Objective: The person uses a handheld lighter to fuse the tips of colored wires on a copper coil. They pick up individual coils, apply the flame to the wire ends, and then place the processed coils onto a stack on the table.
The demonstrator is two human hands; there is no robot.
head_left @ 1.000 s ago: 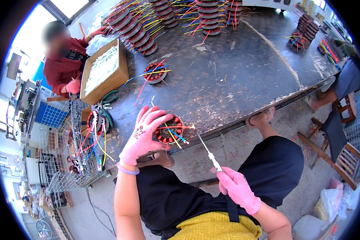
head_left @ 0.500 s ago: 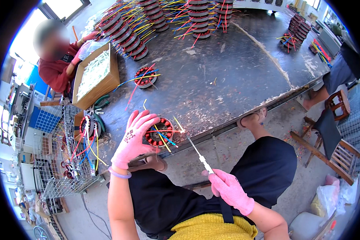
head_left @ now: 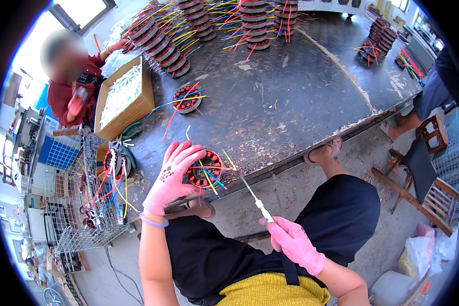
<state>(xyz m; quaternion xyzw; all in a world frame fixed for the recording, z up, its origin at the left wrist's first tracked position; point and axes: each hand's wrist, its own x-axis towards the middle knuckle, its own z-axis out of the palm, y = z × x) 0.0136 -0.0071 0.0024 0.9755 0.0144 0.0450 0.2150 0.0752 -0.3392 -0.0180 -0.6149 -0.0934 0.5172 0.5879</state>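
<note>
A round motor stator (head_left: 214, 159) with red windings lies near the table's front edge. Red, blue and yellow wires cross it. My left hand (head_left: 169, 177), in a pink glove, is at its left side, with thumb and index finger around the rim and the other fingers extended. My right hand (head_left: 295, 241), also gloved in pink, is closed on the white handle of a thin metal-shafted tool (head_left: 260, 203). The tool's tip is by the wire ends at the stator's right; whether it touches them I cannot tell. A second wired stator (head_left: 187, 98) lies farther back.
Tall stator stacks (head_left: 163, 50) stand at the back. A cardboard box (head_left: 146, 94) of white pieces is at the left, with pliers (head_left: 130, 133) and a stator (head_left: 116, 162) near a wire basket (head_left: 89, 237). A person (head_left: 71, 84) sits beyond. A wooden chair (head_left: 415, 178) stands right.
The co-worker's nearer hand has moved from the box down toward their body. My hands and the tool hold nearly the same position; the view has shifted slightly.
</note>
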